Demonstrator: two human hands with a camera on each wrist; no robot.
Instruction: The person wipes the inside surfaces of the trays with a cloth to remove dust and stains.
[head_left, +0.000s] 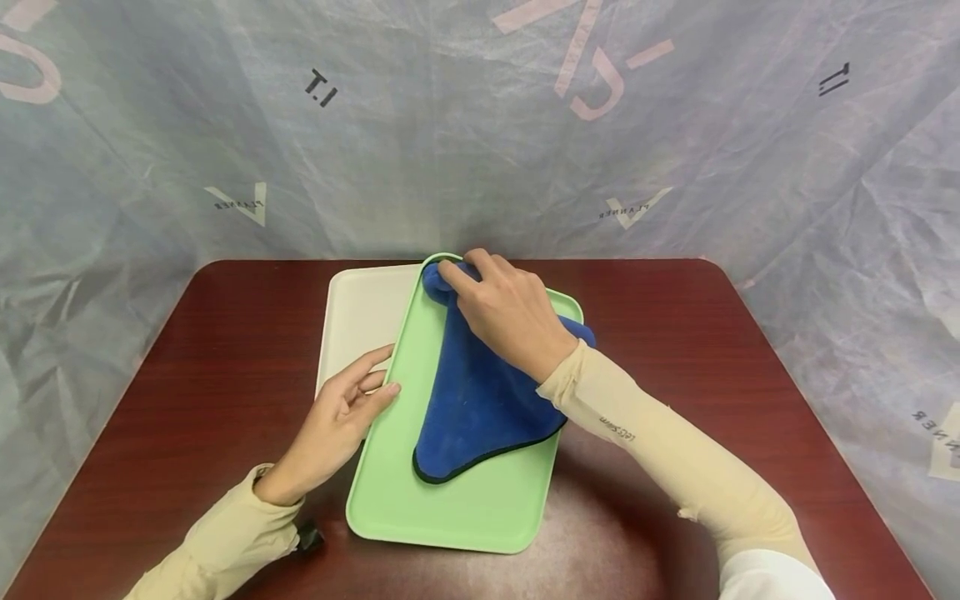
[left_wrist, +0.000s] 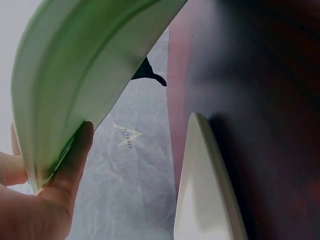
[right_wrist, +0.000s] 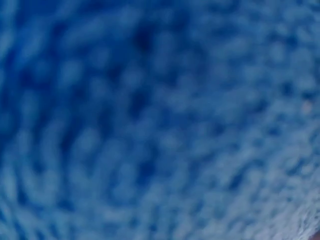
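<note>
A light green tray is tilted above the table, its left rim gripped by my left hand. In the left wrist view, fingers and thumb lie on either side of the edge of the green tray. My right hand holds a blue cloth with dark edging against the upper part of the tray. The cloth bunches under the fingertips and drapes down over the tray's face, with one corner past its right rim. Blue fabric fills the right wrist view, hiding that hand there.
A white tray lies on the reddish-brown table behind the green one, partly covered by it in the head view. Grey printed sheeting hangs behind the table and along both sides. A small dark object shows beside the left sleeve.
</note>
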